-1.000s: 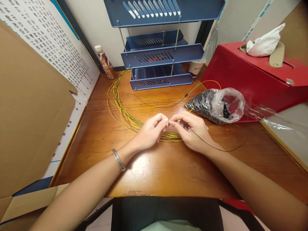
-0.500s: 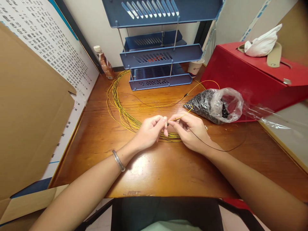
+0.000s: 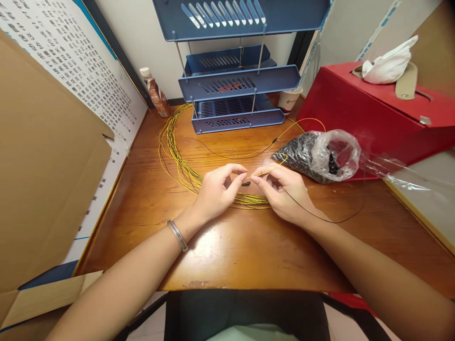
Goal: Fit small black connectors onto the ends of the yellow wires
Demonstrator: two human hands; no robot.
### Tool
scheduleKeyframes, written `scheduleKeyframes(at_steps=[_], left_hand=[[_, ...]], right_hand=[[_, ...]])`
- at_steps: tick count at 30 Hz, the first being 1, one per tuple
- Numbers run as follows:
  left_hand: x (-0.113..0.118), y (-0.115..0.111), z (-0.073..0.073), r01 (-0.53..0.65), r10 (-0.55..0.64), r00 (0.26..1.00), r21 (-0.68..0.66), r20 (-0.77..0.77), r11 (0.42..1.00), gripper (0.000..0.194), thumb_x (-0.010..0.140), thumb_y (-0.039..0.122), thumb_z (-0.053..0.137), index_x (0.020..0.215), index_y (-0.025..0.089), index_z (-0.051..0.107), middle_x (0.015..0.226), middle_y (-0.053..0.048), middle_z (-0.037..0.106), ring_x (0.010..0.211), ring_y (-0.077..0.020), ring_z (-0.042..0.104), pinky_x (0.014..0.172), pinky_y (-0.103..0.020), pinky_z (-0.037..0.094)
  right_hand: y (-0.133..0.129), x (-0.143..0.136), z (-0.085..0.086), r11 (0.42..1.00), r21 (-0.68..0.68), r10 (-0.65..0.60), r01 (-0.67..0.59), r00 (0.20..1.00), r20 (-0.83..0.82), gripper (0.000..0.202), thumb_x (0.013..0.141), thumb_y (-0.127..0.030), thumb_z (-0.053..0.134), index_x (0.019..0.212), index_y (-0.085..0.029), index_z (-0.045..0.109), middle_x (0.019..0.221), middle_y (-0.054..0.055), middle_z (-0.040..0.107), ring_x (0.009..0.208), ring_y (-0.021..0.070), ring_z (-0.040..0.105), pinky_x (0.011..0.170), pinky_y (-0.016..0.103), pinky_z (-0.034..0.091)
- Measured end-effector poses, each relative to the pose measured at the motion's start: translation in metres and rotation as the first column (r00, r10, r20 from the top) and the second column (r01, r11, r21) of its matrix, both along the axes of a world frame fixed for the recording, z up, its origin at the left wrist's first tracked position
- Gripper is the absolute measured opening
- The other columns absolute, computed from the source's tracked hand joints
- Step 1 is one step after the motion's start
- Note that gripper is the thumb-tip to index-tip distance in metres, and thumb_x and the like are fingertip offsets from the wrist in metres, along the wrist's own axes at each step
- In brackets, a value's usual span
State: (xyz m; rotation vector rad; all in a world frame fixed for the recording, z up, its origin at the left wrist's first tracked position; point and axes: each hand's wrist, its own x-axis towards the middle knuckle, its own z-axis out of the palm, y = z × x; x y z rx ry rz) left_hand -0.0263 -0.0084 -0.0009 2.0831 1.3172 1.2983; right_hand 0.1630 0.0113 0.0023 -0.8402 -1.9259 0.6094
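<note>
- In the head view, the coil of yellow and dark wire [image 3: 183,169] lies on the tabletop [image 3: 227,251], curving from the far edge's left part toward the middle, where both hands partly cover it.
- The right hand [image 3: 286,192] is over the middle of the tabletop, its grip pinching a yellow wire [image 3: 273,168] between thumb and forefinger.
- A dark wire [image 3: 300,207] runs from beside that hand across the right forearm, toward the tabletop's right edge.
- The left hand [image 3: 218,189] faces it, thumb and forefinger tips near the right fingertips; whether its grip has hold of the wire's end, I cannot tell.
- A small black piece [image 3: 246,183] shows just below the left fingertips; whether it is held or lying is unclear.
- A clear bag of black pieces [image 3: 302,154] lies on its side beyond the right hand, before a red box [image 3: 355,118] by the right edge.
- Along the far edge are a bottle [image 3: 157,97] near the left corner, a blue tiered rack [image 3: 238,122] in the middle and a paper cup [image 3: 288,100] toward the right corner.
</note>
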Motion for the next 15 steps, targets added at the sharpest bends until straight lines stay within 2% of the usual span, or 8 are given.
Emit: scheduleKeyframes(at_steps=[3,7,15], left_hand=[[-0.0017,-0.0006,-0.0029,0.016,-0.003,0.996,0.134,-0.094,0.991,0.017,0.092,0.016,0.067,0.108,0.014,0.071,0.091,-0.004,0.079,0.056,-0.0074,0.059,0.061,-0.021,0.05],[-0.002,-0.0015,-0.0031,0.064,-0.031,0.989,0.236,-0.141,0.97,0.015,0.093,0.016,0.068,0.108,0.014,0.071,0.092,-0.005,0.079,0.059,-0.0083,0.063,0.063,-0.022,0.054],[-0.0019,-0.0004,0.0017,0.092,-0.057,0.99,0.279,-0.13,0.956,0.009,0.097,0.017,0.063,0.097,0.015,0.072,0.082,-0.004,0.078,0.068,-0.0103,0.069,0.067,-0.021,0.055]], right_hand=[[0.0008,0.0004,-0.0012,1.0,-0.006,0.006,-0.006,1.0,0.002,0.006,0.094,-0.018,0.067,0.091,-0.017,0.072,0.083,-0.001,0.067,0.055,0.007,0.047,0.056,0.025,0.039],[0.0014,0.0005,-0.002,1.0,-0.004,0.01,-0.01,1.0,-0.014,0.007,0.094,-0.018,0.066,0.09,-0.017,0.071,0.084,0.0,0.068,0.054,0.0069,0.047,0.055,0.025,0.039],[0.0012,0.0005,-0.0009,0.998,-0.062,0.009,-0.01,1.0,-0.029,0.009,0.094,-0.021,0.065,0.089,-0.017,0.071,0.085,0.001,0.069,0.055,0.0071,0.048,0.052,0.025,0.038]])
